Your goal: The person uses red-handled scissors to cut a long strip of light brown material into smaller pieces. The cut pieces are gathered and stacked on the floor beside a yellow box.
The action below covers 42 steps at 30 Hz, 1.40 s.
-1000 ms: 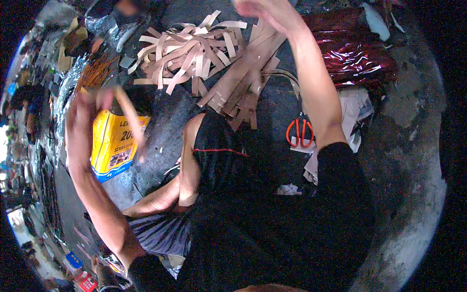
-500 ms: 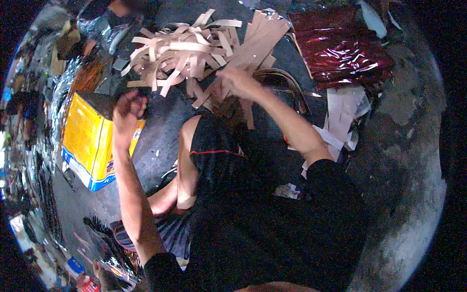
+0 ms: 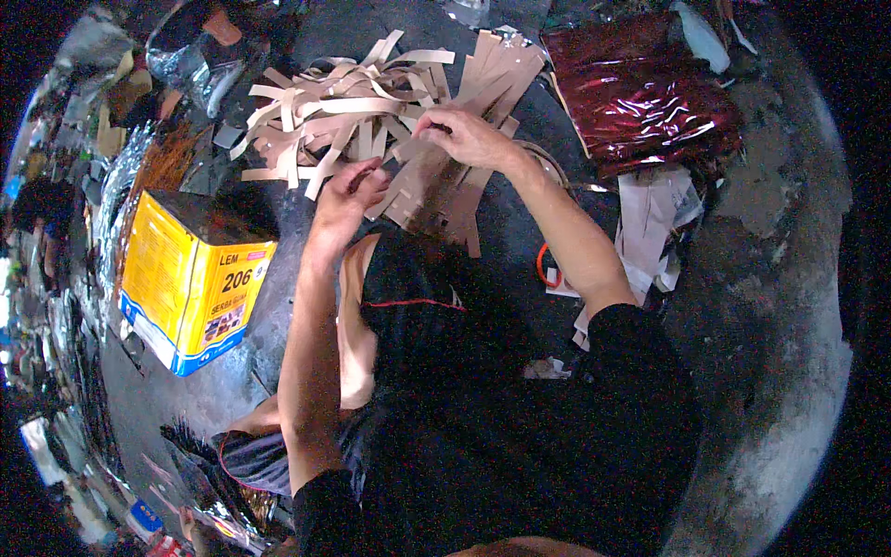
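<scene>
Above the bundle of flat tan strips (image 3: 478, 88), my right hand (image 3: 471, 139) is closed, its thumb and fingers drawn together over the strips. Whatever is between those fingertips is hidden. My left hand (image 3: 353, 197) is raised by the near edge of a heap of curled tan strips (image 3: 339, 107). Its fingers are bent in toward the thumb, and what they hold, if anything, cannot be made out. More wide brown strips (image 3: 422, 190) lie fanned out between my two hands, just beyond my knee.
A yellow and blue square tin (image 3: 200, 278) stands at my left. Shiny dark red sheeting (image 3: 640, 93) lies at the far right, with pale paper scraps (image 3: 645, 223) nearer. An orange ring (image 3: 548, 266) sits beside my right forearm. Clutter lines the left side.
My left hand has swung right, from beside the tin to the strips. My right hand has shifted slightly and is less blurred. The tin's front face now shows.
</scene>
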Each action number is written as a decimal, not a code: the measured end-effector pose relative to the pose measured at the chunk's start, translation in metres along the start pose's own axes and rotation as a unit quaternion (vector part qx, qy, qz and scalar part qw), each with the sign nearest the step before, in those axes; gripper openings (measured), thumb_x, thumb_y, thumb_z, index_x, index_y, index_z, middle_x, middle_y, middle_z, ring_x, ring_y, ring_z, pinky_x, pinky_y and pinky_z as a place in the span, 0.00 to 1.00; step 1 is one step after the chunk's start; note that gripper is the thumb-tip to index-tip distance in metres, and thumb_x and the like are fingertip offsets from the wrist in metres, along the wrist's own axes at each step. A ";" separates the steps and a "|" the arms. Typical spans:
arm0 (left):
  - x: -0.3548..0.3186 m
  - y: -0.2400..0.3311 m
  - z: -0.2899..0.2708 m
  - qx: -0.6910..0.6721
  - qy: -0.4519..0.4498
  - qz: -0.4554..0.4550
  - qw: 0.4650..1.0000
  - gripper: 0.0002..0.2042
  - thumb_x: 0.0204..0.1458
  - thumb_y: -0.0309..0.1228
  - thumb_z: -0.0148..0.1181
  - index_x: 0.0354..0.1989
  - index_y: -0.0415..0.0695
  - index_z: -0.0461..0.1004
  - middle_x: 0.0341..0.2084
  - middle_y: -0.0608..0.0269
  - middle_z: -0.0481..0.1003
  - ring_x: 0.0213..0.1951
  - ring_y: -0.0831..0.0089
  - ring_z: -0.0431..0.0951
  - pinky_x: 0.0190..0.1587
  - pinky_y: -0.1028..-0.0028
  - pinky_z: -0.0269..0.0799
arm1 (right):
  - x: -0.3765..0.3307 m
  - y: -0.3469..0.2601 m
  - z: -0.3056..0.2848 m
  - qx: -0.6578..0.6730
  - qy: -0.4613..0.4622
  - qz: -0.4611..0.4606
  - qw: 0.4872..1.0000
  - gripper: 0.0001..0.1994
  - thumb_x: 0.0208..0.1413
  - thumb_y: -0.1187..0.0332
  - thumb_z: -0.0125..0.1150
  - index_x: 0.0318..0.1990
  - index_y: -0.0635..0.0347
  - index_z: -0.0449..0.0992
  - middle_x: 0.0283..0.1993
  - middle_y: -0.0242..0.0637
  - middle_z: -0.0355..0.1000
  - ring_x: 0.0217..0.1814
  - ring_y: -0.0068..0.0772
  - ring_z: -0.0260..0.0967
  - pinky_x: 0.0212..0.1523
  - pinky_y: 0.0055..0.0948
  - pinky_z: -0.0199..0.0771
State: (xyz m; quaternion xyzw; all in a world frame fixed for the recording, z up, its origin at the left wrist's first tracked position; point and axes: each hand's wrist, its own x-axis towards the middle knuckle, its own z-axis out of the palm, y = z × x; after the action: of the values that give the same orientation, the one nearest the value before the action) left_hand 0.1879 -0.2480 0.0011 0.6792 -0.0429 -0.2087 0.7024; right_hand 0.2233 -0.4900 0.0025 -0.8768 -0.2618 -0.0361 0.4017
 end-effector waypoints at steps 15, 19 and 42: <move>0.017 0.001 0.028 0.109 -0.056 0.071 0.990 0.06 0.54 0.29 0.55 0.35 0.39 0.74 0.28 0.67 0.75 0.31 0.82 0.72 0.35 0.81 0.68 | -0.034 -0.061 0.024 0.051 0.138 0.146 0.978 0.13 0.50 0.61 0.62 0.33 0.64 0.74 0.31 0.40 0.73 0.33 0.33 0.73 0.36 0.31 0.72; 0.016 -0.001 0.036 0.166 -0.041 0.118 0.978 0.05 0.52 0.28 0.57 0.34 0.40 0.75 0.27 0.67 0.75 0.30 0.81 0.72 0.35 0.80 0.68 | -0.043 -0.064 0.019 0.119 0.117 0.169 0.971 0.12 0.51 0.63 0.60 0.34 0.65 0.76 0.29 0.41 0.74 0.33 0.33 0.73 0.36 0.31 0.72; -0.241 0.098 -0.177 0.264 0.359 0.029 0.895 0.11 0.55 0.34 0.49 0.32 0.37 0.68 0.27 0.65 0.70 0.32 0.76 0.68 0.37 0.75 0.65 | -0.077 0.078 -0.141 0.386 0.285 0.263 0.837 0.18 0.61 0.64 0.43 0.48 0.74 0.64 0.47 0.57 0.68 0.49 0.49 0.70 0.52 0.41 0.72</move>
State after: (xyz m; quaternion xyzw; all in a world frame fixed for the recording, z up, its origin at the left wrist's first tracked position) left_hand 0.0524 0.0019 0.1367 0.8666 0.1389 0.0883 0.4711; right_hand 0.2160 -0.6673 0.0237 -0.6375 0.1121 -0.0729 0.7588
